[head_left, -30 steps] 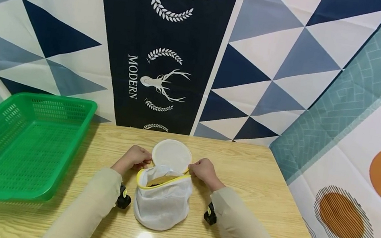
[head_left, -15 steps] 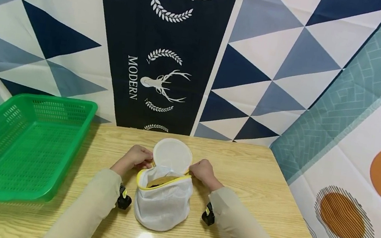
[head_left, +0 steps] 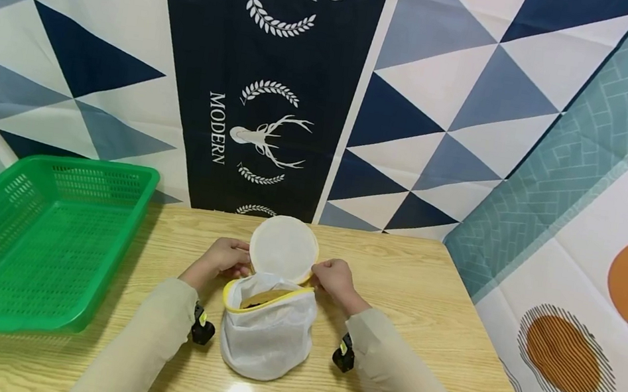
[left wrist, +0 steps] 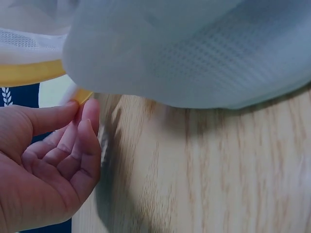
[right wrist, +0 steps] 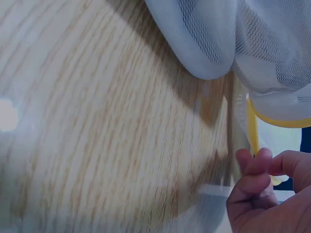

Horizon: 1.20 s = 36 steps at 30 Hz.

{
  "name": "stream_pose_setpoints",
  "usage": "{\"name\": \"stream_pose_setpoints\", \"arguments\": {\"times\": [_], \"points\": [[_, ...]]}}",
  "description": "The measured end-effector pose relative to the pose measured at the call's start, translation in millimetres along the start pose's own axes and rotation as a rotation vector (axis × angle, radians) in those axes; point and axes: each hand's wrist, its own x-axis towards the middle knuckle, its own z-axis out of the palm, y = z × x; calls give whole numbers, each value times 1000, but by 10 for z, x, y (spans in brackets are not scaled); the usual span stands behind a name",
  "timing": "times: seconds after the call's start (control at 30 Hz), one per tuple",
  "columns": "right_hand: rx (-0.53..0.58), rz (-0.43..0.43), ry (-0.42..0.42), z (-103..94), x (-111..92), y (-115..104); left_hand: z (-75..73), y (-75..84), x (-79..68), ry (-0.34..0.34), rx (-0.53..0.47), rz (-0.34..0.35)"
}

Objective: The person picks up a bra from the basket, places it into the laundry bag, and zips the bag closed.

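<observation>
A white mesh laundry bag (head_left: 266, 343) with yellow trim stands on the wooden table (head_left: 402, 342), its mouth open. Something tan with dark marks (head_left: 263, 299) shows inside; its kind is unclear. The bag's round white lid (head_left: 284, 249) is raised behind the mouth. My left hand (head_left: 225, 257) is at the lid's left edge, and in the left wrist view thumb and fingers pinch its yellow trim (left wrist: 83, 95). At the opposite edge my right hand (head_left: 335, 281) pinches the trim (right wrist: 252, 128), as the right wrist view shows.
To the left stands a green plastic basket (head_left: 47, 252) with perforated walls. Patterned cloth (head_left: 272, 150) hangs behind the table's far edge, and another printed cloth (head_left: 588, 261) covers the right side. Each wrist wears a small black camera (head_left: 202, 331).
The round lid has tilted up and risen slightly, showing more of its face. Both hands keep their pinch at its edges with barely any shift; the bag stays put.
</observation>
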Motion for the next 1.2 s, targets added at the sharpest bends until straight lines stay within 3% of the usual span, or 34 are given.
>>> {"name": "stream_pose_setpoints", "arguments": {"times": [0.13,0.23,0.43,0.77,1.2], "points": [[150,23,-9,13,1,-30,-16,-6,-4,18,17,10],[199,16,-17,9,0,-55,-31,-13,-6,20,26,13],[157,-5,-21,-24,-33,-111,-73,-20,-28,14,34,25],[90,-39,-12,-63,-114,-128,-103,-53,-147,12,71,106],[112,-119,-62,-135,-218,-119,-177,-79,-233,-11,166,234]]}}
